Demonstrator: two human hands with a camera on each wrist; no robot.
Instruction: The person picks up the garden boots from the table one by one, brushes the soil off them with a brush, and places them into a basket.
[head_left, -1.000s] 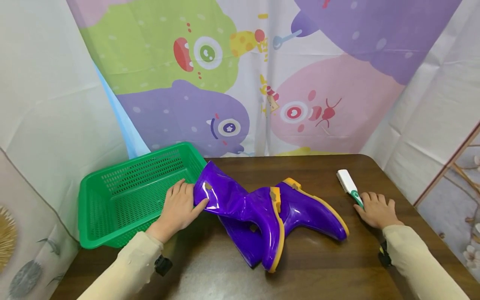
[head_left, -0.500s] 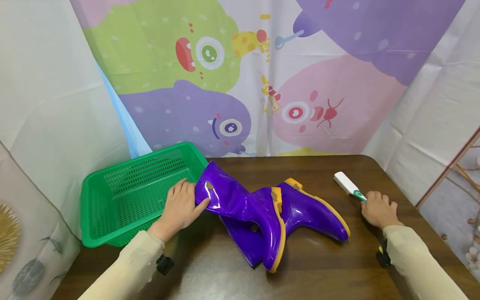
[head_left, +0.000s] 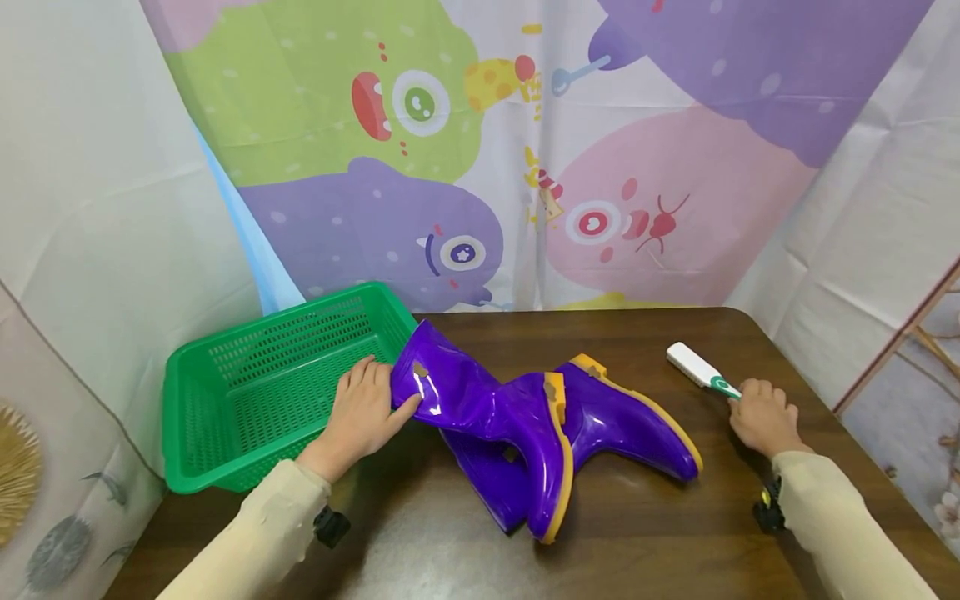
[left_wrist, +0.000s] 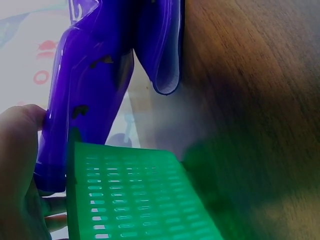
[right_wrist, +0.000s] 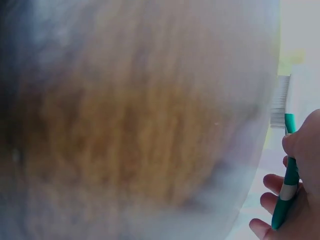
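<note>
Two purple rain boots with yellow soles lie crossed on the table. My left hand (head_left: 360,412) holds the shaft opening of the upper boot (head_left: 465,396), thumb on its outer side. Brown patches mark that boot's shaft (left_wrist: 80,111) and heel. Beneath it the lower boot (head_left: 618,429) points its toe to the right, part of its shaft hidden. My right hand (head_left: 767,417) grips the green handle of a white-headed scrub brush (head_left: 692,363). In the right wrist view the brush handle (right_wrist: 286,205) crosses the palm, thumb over it, bristles (right_wrist: 280,100) facing left.
A green perforated basket (head_left: 171,400) stands at the left, right beside my left hand and the boot shaft. The brown wooden table (head_left: 630,533) ends at a patterned cloth backdrop (head_left: 510,287) behind. White cloth walls rise at both sides.
My right hand has closed its fingers round the brush handle, and the brush has shifted and turned slightly. The left hand and both boots stay nearly in place.
</note>
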